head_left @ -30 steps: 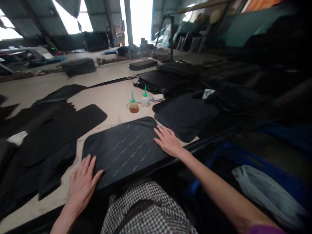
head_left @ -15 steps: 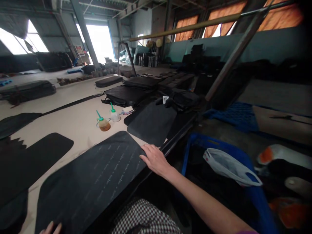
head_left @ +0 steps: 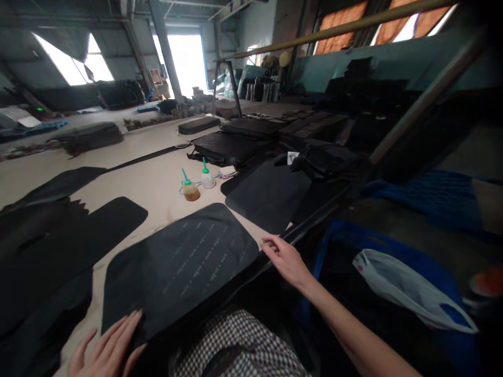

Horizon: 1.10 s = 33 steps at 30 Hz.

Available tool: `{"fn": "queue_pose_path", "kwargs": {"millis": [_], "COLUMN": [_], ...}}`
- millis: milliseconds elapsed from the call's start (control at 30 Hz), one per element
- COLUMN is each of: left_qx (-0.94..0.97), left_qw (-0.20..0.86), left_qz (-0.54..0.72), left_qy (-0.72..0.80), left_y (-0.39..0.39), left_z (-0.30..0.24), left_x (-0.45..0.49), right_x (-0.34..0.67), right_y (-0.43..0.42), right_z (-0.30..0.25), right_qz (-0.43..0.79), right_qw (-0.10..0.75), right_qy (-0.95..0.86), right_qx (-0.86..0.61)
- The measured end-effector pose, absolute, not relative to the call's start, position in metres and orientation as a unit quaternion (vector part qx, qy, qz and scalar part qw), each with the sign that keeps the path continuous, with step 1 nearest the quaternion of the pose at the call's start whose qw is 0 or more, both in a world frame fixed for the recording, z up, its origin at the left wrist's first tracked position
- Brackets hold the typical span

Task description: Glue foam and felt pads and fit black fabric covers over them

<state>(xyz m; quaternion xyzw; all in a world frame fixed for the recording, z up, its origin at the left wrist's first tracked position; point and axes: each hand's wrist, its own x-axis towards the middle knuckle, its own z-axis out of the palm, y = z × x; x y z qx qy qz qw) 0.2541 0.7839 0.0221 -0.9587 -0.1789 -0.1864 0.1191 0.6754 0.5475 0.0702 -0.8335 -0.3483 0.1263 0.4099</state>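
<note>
A black fabric panel (head_left: 173, 267) with rounded corners and rows of pale printed lettering lies flat on the table in front of me. My left hand (head_left: 110, 343) rests on its near left corner, fingers stretched out and slightly apart. Just off the panel's right corner, my right hand (head_left: 286, 259) is at the table's edge with loosely bent fingers and no object visible in it. Beyond the panel stand two squeeze bottles with green spouts: one with amber liquid (head_left: 192, 192) and a clear whitish one (head_left: 208, 180). Another dark panel (head_left: 271, 196) lies past my right hand.
Black pieces (head_left: 118, 225) lie to the left on the pale tabletop (head_left: 157, 162). Stacked black padded pieces (head_left: 223, 146) are farther back. To my right, below the table, is a blue crate (head_left: 338, 230) with a white plastic bag (head_left: 408, 288). A slanted metal post (head_left: 424, 94) rises beyond.
My left hand has come farther into view onto the panel's near corner. My right hand has slid off the panel's right corner, its fingers more bent. The view has turned left.
</note>
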Motion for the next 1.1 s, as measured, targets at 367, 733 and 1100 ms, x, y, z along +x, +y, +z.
{"fn": "queue_pose_path", "kwargs": {"millis": [367, 733, 1100], "left_qx": [-0.969, -0.971, -0.908], "left_qw": [0.118, 0.083, -0.003], "left_qz": [-0.141, -0.13, -0.17], "left_qy": [-0.166, -0.183, -0.383], "left_y": [0.772, 0.763, 0.745], "left_z": [0.045, 0.05, 0.025], "left_x": [0.264, 0.247, 0.219], "right_x": [0.608, 0.591, 0.662], "right_y": [0.532, 0.553, 0.561], "right_z": [0.061, 0.057, 0.071], "right_qz": [0.61, 0.636, 0.539], "right_qw": [0.527, 0.648, 0.616], "right_qy": [-0.119, -0.074, -0.146], "right_qx": [-0.58, -0.412, -0.556]}}
